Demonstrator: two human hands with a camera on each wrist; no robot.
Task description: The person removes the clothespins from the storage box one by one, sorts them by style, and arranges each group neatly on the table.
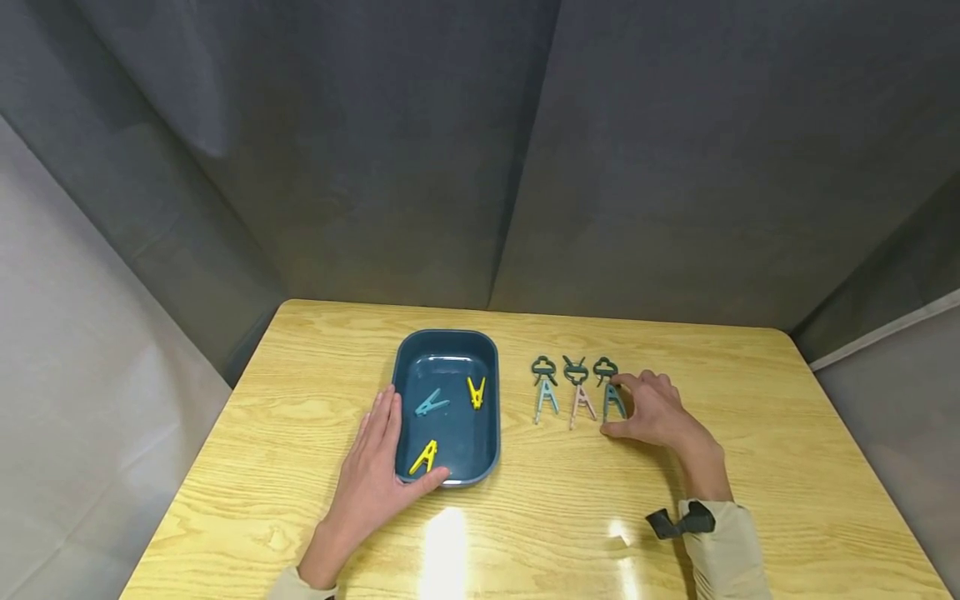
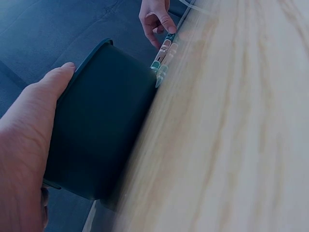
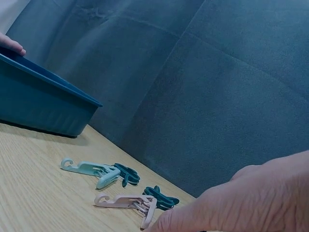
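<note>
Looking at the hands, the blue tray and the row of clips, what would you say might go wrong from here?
1. The right hand reaches the teal clip, which lies close beside the pink clip; lifting it may knock the row askew.
2. The left hand rests against the blue tray with only the thumb on its rim, so the tray might slide.
</note>
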